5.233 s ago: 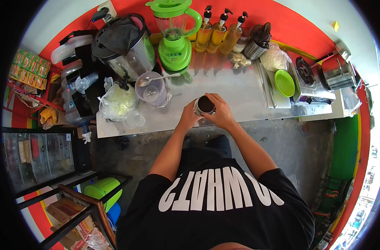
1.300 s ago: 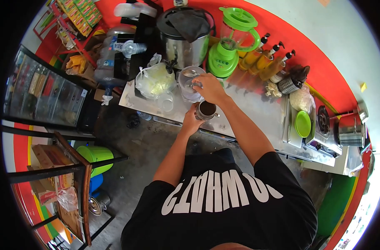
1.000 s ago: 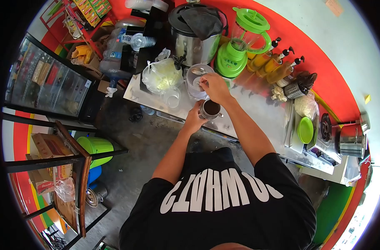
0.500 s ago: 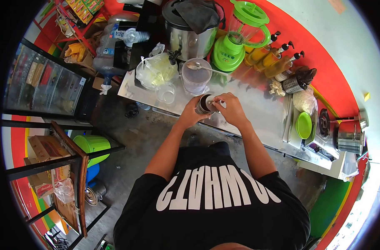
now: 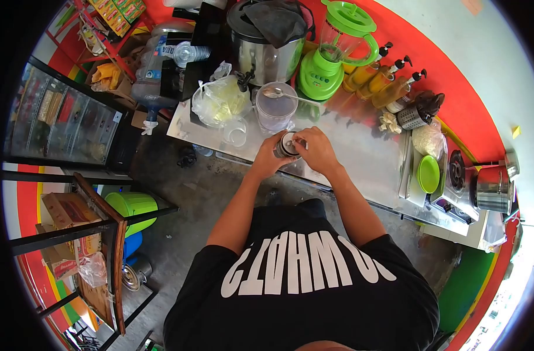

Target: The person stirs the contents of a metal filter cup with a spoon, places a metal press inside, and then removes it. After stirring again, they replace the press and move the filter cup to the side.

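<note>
At the front edge of the steel counter, my left hand is wrapped around a small jar. My right hand pinches a round, light-coloured lid at the jar's mouth. The lid now covers most of the opening, hiding what is inside. Just behind the jar stands a clear plastic tub with a metal spoon lying across its rim. To the left of the tub are a clear plastic cup and a tied plastic bag with pale green contents.
A green blender and a large steel pot stand at the back. Several pump bottles line the red wall. Further right are a green plate and a stove. A wooden-topped table stands left.
My right hand has brought the lid left, from beside the jar to over its mouth. The dark inside of the jar showed earlier and is now covered. My left hand keeps its grip.
</note>
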The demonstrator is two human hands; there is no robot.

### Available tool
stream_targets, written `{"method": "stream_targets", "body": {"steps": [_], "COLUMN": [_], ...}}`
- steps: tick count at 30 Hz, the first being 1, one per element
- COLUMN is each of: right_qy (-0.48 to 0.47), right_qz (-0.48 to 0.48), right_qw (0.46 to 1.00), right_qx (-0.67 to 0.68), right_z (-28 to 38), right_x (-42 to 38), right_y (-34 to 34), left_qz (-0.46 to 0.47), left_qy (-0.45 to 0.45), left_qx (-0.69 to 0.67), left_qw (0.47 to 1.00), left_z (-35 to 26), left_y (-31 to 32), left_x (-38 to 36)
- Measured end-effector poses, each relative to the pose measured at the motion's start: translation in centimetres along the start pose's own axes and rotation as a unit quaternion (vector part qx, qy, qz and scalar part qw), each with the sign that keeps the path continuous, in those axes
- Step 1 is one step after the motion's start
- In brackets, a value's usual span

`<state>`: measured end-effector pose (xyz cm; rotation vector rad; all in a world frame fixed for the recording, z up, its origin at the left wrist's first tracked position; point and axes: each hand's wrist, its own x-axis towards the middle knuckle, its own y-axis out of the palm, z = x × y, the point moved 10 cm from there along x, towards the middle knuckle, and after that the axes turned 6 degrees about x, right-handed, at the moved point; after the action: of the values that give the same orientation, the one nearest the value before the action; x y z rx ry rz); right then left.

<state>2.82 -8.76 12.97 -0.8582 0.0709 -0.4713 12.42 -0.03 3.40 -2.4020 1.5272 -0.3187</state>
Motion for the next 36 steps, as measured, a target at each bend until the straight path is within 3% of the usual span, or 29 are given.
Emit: {"method": "stream_targets", "body": {"steps": [6,8,12,15,17,18,20,36], "right_qy": [0.053,0.143,0.153,0.166,0.094,0.095,-0.015,-0.034], "right_qz": [-0.091,-0.101,-0.162,-0.152,-0.107,-0.108,-0.058,0.025], "right_qw": [0.982,0.954,0.906,0.911,0.974,0.974,0.997,0.990], "right_qx": [0.155,0.245,0.360,0.347,0.176,0.176,0.040,-0.137], "right_z": [-1.3,-3.3,-5.8,-5.4,-1.5,-1.7,0.3,0.5], "right_x": [-1.0,-1.6,-2.4,-2.5,-1.6,-1.5,-0.7,0.9], "right_y": [-2.4,-2.3,-2.1,-2.5,-3.8,-3.6,-2.4,0.7], "left_qz": [0.001,0.002,-0.002,-0.003,0.003,0.006,0.013,-0.011], "left_qy": [-0.032,-0.038,-0.056,-0.045,-0.035,-0.027,-0.024,0.016], "left_qx": [-0.002,0.004,0.012,0.029,0.016,0.003,0.011,-0.025], "left_qw": [0.999,0.999,0.998,0.999,0.999,1.000,1.000,0.999], "left_z": [0.1,0.1,0.1,-0.2,-1.3,-1.7,-1.7,-0.8], "left_y": [-0.3,-0.4,-0.8,-0.9,-0.9,-0.9,-0.6,-0.1], "left_x": [-0.3,-0.2,-0.1,0.3,0.3,0.3,0.4,0.5]}}
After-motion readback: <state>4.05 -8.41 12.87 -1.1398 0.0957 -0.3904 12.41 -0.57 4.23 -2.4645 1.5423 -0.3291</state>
